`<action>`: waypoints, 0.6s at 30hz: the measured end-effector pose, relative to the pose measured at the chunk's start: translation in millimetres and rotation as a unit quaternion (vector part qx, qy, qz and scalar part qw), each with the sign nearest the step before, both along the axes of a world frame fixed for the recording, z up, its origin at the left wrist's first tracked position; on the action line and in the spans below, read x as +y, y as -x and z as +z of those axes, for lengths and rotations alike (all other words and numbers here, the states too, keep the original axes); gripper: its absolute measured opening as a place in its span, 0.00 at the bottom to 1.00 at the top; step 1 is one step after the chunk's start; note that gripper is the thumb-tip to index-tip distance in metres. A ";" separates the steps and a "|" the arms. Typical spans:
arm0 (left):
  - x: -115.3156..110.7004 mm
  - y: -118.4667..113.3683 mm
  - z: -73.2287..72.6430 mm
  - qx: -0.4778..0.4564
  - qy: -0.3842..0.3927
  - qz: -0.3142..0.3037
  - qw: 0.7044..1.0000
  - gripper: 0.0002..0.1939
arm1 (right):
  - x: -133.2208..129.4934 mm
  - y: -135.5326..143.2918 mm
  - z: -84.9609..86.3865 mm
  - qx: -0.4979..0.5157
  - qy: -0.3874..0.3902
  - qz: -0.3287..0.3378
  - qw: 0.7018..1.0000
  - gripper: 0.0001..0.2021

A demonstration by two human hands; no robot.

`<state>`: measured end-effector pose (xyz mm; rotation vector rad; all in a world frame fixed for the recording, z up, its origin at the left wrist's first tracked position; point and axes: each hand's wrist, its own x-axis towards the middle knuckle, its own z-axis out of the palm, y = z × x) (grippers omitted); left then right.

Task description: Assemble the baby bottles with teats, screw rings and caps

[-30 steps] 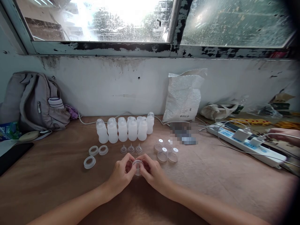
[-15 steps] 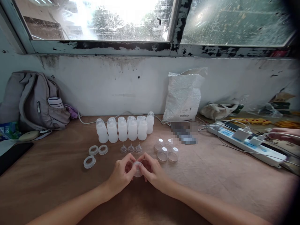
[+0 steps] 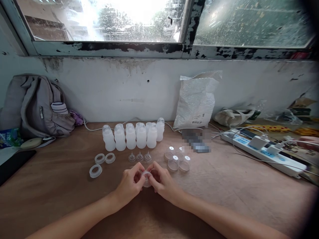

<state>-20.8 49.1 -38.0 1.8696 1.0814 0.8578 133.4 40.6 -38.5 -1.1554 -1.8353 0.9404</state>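
Head view shows a brown table (image 3: 224,192) below windows (image 3: 139,23).

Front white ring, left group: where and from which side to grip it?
Likely best: pinch the front ring by opposite edges of its outer rim, coming from above and the near side with the left hand. It lies flat with an open centre, and the other two rings sit behind it.

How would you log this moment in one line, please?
left hand: pinching clear round part; right hand: pinching same part; nearby: pointed pieces, bottles, rings
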 end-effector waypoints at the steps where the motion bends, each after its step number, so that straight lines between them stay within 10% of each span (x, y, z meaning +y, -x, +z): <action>1: 0.2 0.0 0.1 0.001 0.003 0.003 1.000 0.05 | 0.2 0.0 -0.4 0.007 0.003 -0.002 1.000 0.01; 18: 1.6 -1.3 -1.2 0.033 -0.047 0.017 0.998 0.04 | 1.4 1.7 -4.6 0.014 -0.019 0.007 1.000 0.08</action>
